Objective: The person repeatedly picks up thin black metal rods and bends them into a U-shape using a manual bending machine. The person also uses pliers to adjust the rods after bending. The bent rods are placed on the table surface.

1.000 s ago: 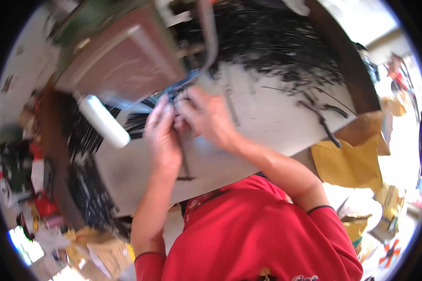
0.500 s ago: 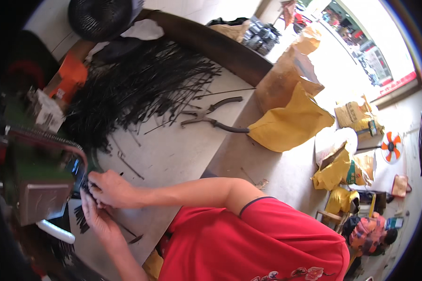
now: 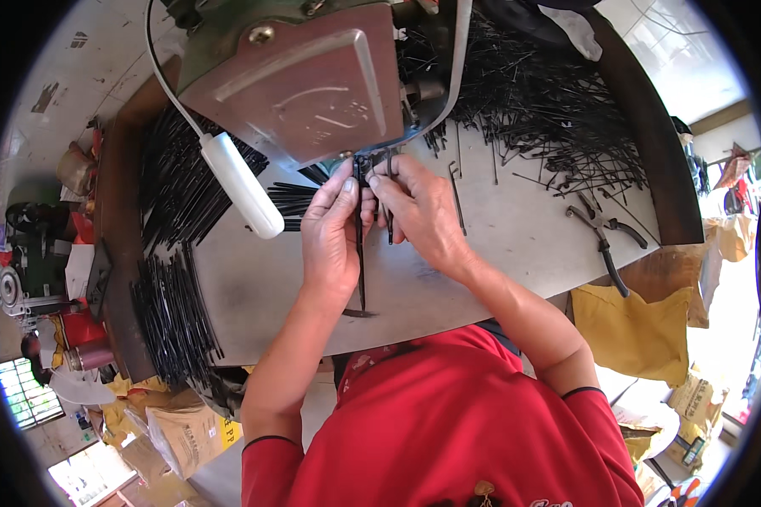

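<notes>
Both my hands are raised side by side just below the machine's brown cover plate [image 3: 313,93]. My left hand [image 3: 330,228] is closed, its thumb and fingers pinching a slim black rod [image 3: 361,262] that points down toward me. Beside it, my right hand [image 3: 418,207] is closed around a second, shorter black rod [image 3: 390,226]. The upper ends of both rods reach the machine's lower edge, where fingers and shadow partly cover them. Whether the rods touch each other there, I cannot tell.
Black rods lie in a tangled heap [image 3: 550,110] at the far right and in neat bundles [image 3: 173,317] on the left. Pliers [image 3: 604,232] rest open on the right of the table [image 3: 499,262]. A white lamp tube [image 3: 243,186] hangs left of the machine. A yellow sack [image 3: 634,329] stands at right.
The view has swung to the left, so the machine and my hands now sit mid-picture. My hands remain close together by the machine, and the rods in them now show clearly.
</notes>
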The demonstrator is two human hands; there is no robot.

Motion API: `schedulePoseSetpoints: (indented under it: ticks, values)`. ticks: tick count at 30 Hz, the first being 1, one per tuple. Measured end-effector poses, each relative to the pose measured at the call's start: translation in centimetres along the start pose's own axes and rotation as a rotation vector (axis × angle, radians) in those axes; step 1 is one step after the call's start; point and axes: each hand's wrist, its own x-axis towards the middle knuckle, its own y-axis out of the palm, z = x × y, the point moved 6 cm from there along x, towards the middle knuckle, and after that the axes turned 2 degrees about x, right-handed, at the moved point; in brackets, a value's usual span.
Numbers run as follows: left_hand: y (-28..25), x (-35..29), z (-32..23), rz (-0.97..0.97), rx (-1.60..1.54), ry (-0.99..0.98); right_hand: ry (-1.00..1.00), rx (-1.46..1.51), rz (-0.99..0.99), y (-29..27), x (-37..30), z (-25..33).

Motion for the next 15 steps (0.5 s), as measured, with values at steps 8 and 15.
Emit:
schedulePoseSetpoints:
  ticks: [8, 15]
  values:
    - [0.58, -0.25, -0.30, -0.019, 0.004, 0.027, -0.031, -0.016, -0.006, 0.08, 0.23, -0.18]
    - [0.52, -0.21, -0.44, -0.023, 0.033, 0.053, -0.044, -0.022, -0.019, 0.10, 0.20, 0.14]
